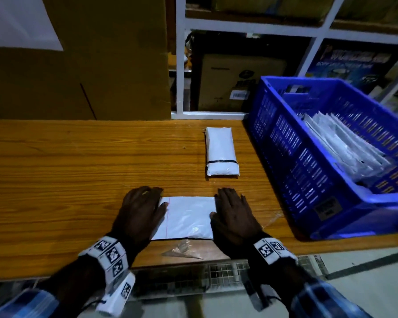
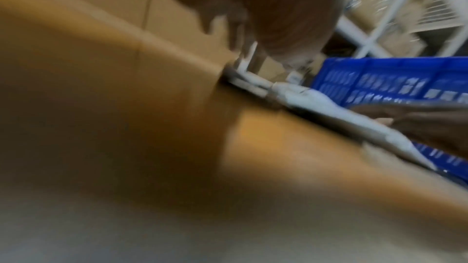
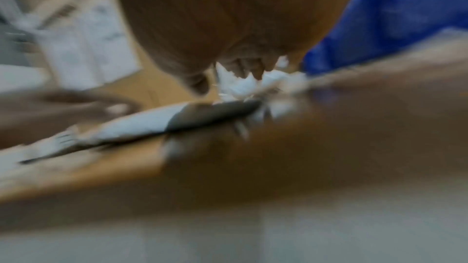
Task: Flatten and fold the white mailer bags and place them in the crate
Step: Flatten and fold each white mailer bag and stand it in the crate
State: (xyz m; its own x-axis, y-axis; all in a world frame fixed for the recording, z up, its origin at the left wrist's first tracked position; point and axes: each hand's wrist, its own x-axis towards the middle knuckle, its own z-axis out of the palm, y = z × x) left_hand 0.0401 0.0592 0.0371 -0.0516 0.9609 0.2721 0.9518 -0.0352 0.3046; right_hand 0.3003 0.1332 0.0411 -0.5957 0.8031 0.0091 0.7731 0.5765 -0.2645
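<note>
A white mailer bag (image 1: 186, 216) lies flat on the wooden table (image 1: 78, 168) near its front edge. My left hand (image 1: 143, 207) presses flat on the bag's left end and my right hand (image 1: 232, 212) presses flat on its right end, fingers straight. Farther back lies a bundle of folded white mailers (image 1: 221, 152) bound with a black band. The blue crate (image 1: 331, 157) stands at the right and holds several white bags (image 1: 345, 145). Both wrist views are blurred; the mailer bag (image 2: 341, 115) shows edge-on in the left one, and the bag (image 3: 142, 123) lies under my palm in the right one.
A large brown cardboard box (image 1: 78, 65) stands at the back left of the table. White shelving (image 1: 239, 31) with boxes rises behind. A scrap of clear plastic (image 1: 182, 249) lies at the table's front edge below the bag.
</note>
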